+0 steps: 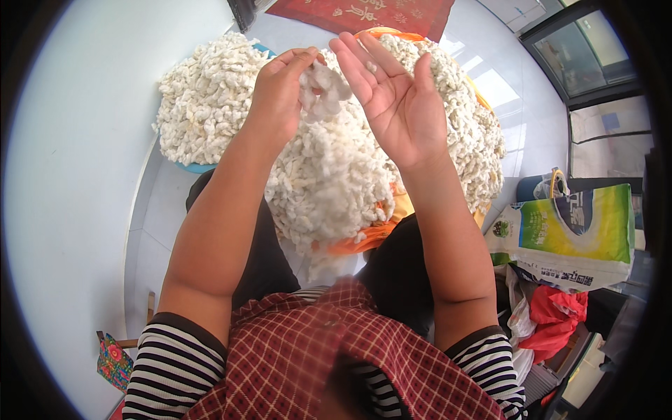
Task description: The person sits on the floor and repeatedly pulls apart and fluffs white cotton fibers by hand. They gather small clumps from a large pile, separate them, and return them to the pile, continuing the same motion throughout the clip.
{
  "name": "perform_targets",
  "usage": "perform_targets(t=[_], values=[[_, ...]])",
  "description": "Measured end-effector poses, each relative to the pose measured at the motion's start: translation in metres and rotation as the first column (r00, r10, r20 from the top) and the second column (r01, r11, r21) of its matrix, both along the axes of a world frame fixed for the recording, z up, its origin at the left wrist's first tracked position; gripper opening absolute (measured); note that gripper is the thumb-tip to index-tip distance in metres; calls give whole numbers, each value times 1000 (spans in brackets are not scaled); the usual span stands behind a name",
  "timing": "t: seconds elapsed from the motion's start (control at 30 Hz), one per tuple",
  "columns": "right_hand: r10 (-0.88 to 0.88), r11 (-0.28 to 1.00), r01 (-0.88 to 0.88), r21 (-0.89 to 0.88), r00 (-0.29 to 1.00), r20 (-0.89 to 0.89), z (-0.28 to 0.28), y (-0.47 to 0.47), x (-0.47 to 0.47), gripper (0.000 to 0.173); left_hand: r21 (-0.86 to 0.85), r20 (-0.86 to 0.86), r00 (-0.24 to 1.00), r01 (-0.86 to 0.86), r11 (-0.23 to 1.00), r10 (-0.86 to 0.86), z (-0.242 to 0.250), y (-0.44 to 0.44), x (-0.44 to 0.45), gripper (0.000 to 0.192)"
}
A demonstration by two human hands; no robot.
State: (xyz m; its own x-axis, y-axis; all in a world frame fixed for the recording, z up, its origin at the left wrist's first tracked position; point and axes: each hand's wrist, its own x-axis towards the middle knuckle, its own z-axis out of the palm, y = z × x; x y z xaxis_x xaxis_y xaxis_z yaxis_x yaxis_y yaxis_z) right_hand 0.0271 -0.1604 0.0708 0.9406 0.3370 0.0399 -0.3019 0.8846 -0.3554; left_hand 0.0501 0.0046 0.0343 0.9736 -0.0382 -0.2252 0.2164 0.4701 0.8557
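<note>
My left hand point(281, 89) pinches a loose tuft of white fibre, which looks like raw cotton point(321, 92), between thumb and fingers. Beside it, palm up with fingers spread, is my right hand point(401, 100); a tiny bit of fluff point(371, 66) rests at its fingers. Both are raised above a large heap of cotton point(336, 178) that lies on orange and yellow plastic point(367, 237) between my knees. At the left, more cotton point(207, 100) is piled in a blue basin point(195, 167). Another part of the heap point(472, 136) spreads out to the right.
A white wall point(63, 157) runs along the left. A red mat point(367, 16) with writing lies ahead on the tiled floor. To the right are a green and yellow printed sack point(577, 236), a red plastic bag point(556, 320), a blue bucket point(527, 189) and a dark-framed glass cabinet point(583, 52).
</note>
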Motion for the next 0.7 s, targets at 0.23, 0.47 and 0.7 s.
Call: perform_targets(t=[0.23,0.47,0.7], values=[[123,966,-134,220,991,61,7,1,-6,93,51,-27,1000,4,999,-2,-2,-6,1,16],[186,921,-196,338,981,62,7,2,-7,90,92,1,1000,16,996,-17,-1,-7,0,17],[190,920,-202,335,979,68,7,0,-7,86,97,-10,1000,1,995,0,-1,-8,-1,18]])
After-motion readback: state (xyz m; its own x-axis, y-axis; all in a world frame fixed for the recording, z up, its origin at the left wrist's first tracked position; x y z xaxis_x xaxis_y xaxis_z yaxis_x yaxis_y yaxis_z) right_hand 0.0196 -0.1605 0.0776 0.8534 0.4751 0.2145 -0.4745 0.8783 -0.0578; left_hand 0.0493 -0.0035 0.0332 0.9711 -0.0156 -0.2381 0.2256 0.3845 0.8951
